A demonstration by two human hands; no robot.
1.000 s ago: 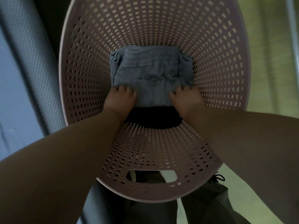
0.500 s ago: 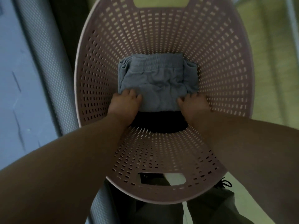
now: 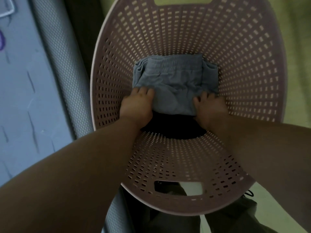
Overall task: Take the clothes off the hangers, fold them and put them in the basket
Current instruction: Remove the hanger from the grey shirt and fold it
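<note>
A pink perforated laundry basket [image 3: 235, 68] fills the view from above. At its bottom lies a folded blue-grey garment [image 3: 173, 78] with an elastic waistband, resting on a dark folded garment [image 3: 173, 130]. Both my arms reach down into the basket. My left hand [image 3: 137, 106] grips the near left corner of the blue-grey garment. My right hand [image 3: 208, 108] grips its near right corner, fingers on top of the cloth. No hanger is in view.
A grey mesh-textured edge [image 3: 55, 64] and a blue surface [image 3: 20, 91] run along the left of the basket. Greenish floor [image 3: 299, 39] lies to the right. My dark trousers [image 3: 168, 221] show below the basket's near handle slot [image 3: 180, 189].
The view has shifted so the basket sits lower and further right in frame, its far handle slot now showing. Both hands stay on the garment's near corners.
</note>
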